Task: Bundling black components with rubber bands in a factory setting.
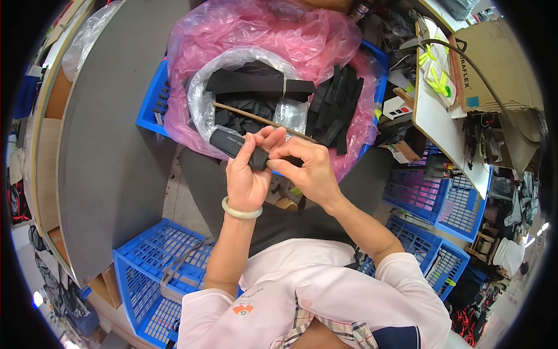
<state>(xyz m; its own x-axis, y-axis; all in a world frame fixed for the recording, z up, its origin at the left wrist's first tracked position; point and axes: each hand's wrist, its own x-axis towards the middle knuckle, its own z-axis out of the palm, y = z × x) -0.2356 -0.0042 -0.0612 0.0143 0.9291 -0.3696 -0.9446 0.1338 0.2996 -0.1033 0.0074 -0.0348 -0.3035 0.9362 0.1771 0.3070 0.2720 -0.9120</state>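
We're seemingly adjusting a black strip, left hand gripping, right hand pinching its end; next, we're likely needing steadiness.

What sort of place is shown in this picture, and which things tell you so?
Probably a small factory or workshop. A blue crate lined with pink plastic holds black strips, other blue crates stand around, and the left hand and right hand hold a black piece.
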